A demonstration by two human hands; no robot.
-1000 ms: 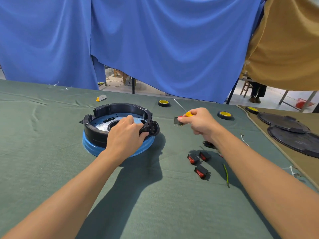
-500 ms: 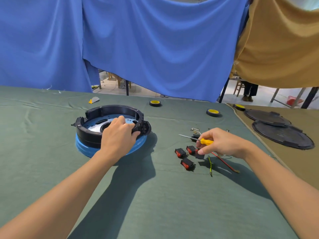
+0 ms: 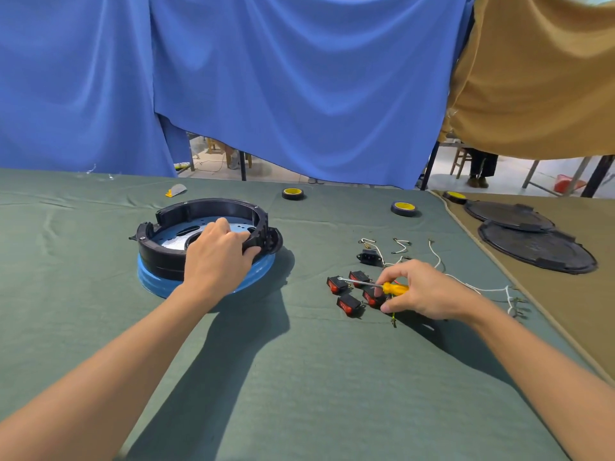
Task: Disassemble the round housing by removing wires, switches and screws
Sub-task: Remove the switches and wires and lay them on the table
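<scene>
Item: round housing [image 3: 206,207], black ring on a blue base [image 3: 149,282], left of centre on the green counter [image 3: 299,377]; pale perforated plate visible inside.

Left hand [image 3: 216,257]: fingers curled over the near right rim of the housing, gripping it.

Right hand [image 3: 422,291]: right of centre, pinching a screwdriver [image 3: 394,288] by its yellow handle; shaft points left, tip above the switches; lower fingers close to one switch, contact not clear.

Removed parts, right of the housing and apart from it: four black switches [image 3: 347,305] with red rockers, clustered under the screwdriver; one black socket [image 3: 368,257] just beyond them; white wires [image 3: 436,257] strewn toward the right edge of the counter; one green-yellow wire partly hidden under the right hand.

Other: two tape rolls [image 3: 293,193] along the far side; two black discs [image 3: 532,244] on the tan surface, right of frame.

Progress, as judged: switches and wires appear largely out; small screw heads show on the ring's rim, so the screws and separating ring from base seem to remain; whether any wire is left inside cannot be told.
</scene>
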